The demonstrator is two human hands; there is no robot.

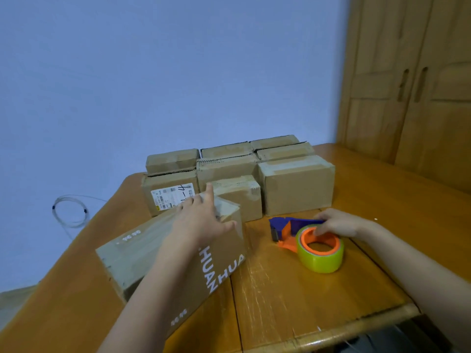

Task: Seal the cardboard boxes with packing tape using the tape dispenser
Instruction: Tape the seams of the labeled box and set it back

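Note:
A large cardboard box (142, 253) printed with white letters lies tilted on the wooden table (293, 301) in front of me. My left hand (204, 217) rests flat on its top far end, fingers stretched, thumb over the right edge. Clear tape runs along the box's top. To the right lies the tape dispenser (308, 238), blue and orange, with a yellow-green tape roll. My right hand (336, 222) has its fingers curled over the dispenser's blue handle and the orange hub.
Several smaller cardboard boxes (295, 184) stand in rows at the back of the table, one with a white label (173, 197). A wooden wardrobe (413, 85) rises at right. A coil of clear cable (70, 211) hangs by the blue wall at left.

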